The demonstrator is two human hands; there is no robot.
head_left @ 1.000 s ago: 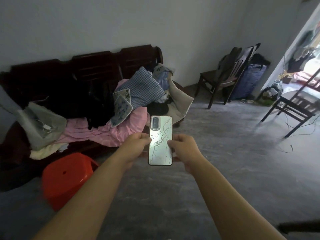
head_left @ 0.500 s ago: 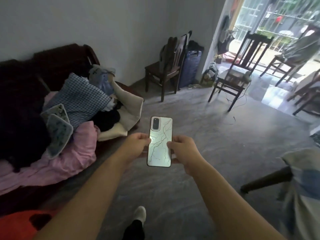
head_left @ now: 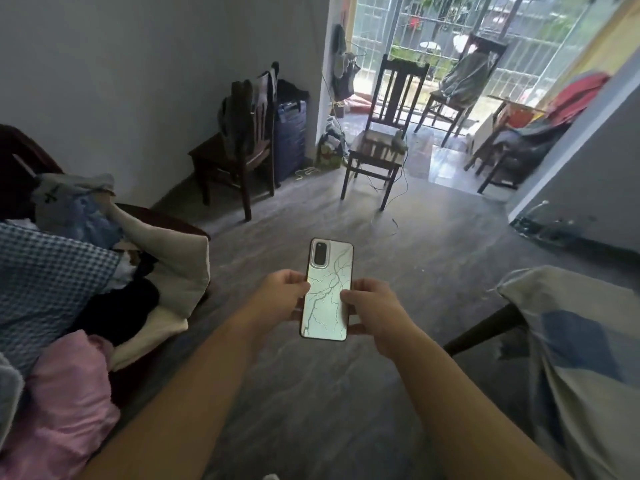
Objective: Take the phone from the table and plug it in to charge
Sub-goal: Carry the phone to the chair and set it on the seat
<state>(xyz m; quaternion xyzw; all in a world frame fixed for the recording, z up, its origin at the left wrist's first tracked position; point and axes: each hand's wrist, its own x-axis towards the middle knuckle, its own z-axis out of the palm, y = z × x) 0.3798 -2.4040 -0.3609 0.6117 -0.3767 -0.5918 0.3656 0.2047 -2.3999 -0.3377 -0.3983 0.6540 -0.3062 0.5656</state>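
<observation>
The phone (head_left: pixel 327 289) is held upright in front of me, back side up, silver with a dark branching pattern and a camera block at its top left. My left hand (head_left: pixel 280 296) grips its left edge and my right hand (head_left: pixel 372 306) grips its right edge. Ahead stands a wooden chair (head_left: pixel 381 147) with small items on its seat and a thin cable (head_left: pixel 398 199) hanging from it to the floor. No charger plug can be made out.
A couch with piled clothes and a checked pillow (head_left: pixel 52 282) fills the left. A dark chair (head_left: pixel 242 143) and a blue suitcase (head_left: pixel 291 136) stand by the wall. A cloth-covered seat (head_left: pixel 571 358) is at right. Grey floor (head_left: pixel 433 258) runs toward the bright doorway.
The view has swung right, from the couch and orange stool toward the chairs and doorway. The phone stays held in both hands in the same pose.
</observation>
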